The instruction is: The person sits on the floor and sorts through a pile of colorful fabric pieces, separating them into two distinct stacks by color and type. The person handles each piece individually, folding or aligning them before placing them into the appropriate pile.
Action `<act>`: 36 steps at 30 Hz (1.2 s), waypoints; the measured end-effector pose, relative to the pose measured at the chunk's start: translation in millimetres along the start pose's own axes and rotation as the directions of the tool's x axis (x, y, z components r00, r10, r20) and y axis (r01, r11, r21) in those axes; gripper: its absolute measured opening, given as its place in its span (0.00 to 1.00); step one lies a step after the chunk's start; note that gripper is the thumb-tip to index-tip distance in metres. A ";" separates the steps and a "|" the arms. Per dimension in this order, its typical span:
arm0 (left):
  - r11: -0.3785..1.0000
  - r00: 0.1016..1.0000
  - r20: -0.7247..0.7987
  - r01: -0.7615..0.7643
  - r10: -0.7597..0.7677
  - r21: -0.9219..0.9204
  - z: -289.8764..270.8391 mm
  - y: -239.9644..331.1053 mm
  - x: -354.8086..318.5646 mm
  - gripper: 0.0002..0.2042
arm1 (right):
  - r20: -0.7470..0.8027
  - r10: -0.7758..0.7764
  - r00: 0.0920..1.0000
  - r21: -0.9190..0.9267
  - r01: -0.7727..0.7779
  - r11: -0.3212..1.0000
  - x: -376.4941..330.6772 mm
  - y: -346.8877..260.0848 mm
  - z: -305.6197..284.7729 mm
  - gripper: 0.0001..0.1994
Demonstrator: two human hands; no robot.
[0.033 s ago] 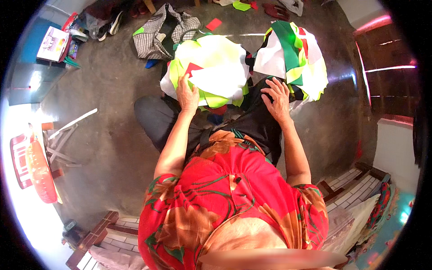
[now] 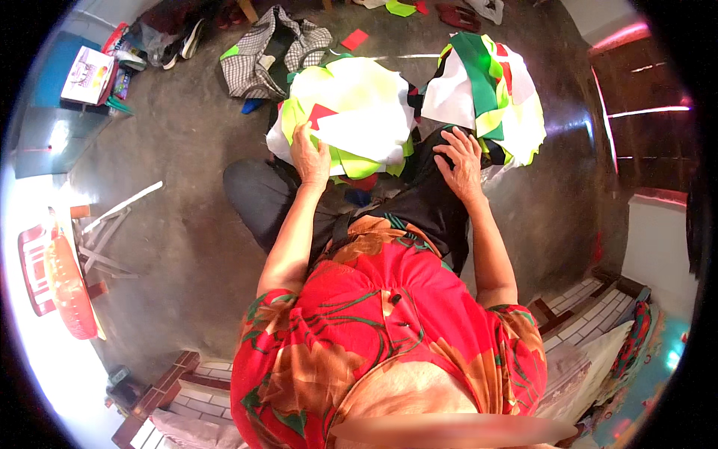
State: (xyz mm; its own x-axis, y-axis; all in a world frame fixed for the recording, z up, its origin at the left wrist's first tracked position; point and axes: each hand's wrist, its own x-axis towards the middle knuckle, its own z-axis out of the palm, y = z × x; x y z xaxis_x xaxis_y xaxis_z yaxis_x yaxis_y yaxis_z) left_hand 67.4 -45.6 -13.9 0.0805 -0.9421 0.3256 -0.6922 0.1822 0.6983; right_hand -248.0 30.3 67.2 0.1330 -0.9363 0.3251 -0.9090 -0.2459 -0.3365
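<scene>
I sit on the concrete floor in a red flowered shirt and dark trousers. My left hand (image 2: 310, 153) lies flat, fingers spread, on the near edge of a pile of cut fabric pieces (image 2: 359, 112) in neon yellow, white and red. My right hand (image 2: 460, 161) rests open on my dark-trousered knee (image 2: 426, 194). It sits just below a second fabric pile (image 2: 486, 90) of white, green, yellow and red pieces. Neither hand grips anything.
A checked cloth (image 2: 269, 52) and a red scrap (image 2: 355, 39) lie beyond the piles, with shoes (image 2: 187, 37) at the back left. A blue cabinet (image 2: 52, 127) and a red stool (image 2: 60, 277) stand at the left. A wooden door (image 2: 643, 112) is at the right.
</scene>
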 end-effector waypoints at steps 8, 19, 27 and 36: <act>0.968 0.966 0.137 -0.234 0.221 0.088 25.7 36.4 30.1 0.18 | 0.016 0.004 1.000 -0.033 -0.004 0.999 1.6 -1.5 -3.2 0.09; 0.908 0.919 0.353 -0.290 0.175 0.303 82.7 40.3 59.7 0.12 | -0.008 -0.008 1.000 -0.016 0.008 1.000 4.3 -0.2 -4.2 0.07; 0.960 0.938 0.256 -0.265 0.233 0.096 65.7 52.4 82.9 0.12 | -0.034 -0.007 0.999 -0.007 0.006 1.000 5.5 0.0 -3.1 0.06; 0.927 0.938 0.127 -0.341 0.323 0.156 37.6 59.2 41.0 0.25 | -0.010 0.015 1.000 -0.034 -0.015 0.999 4.9 0.0 -1.8 0.05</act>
State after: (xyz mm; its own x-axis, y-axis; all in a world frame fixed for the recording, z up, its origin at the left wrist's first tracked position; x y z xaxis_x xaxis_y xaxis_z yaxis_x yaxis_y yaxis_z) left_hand 2.8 -84.0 16.9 -0.2391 -0.8602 0.4504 -0.7808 0.4460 0.4374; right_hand -248.0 26.2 70.4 0.1156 -0.9371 0.3294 -0.9238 -0.2232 -0.3109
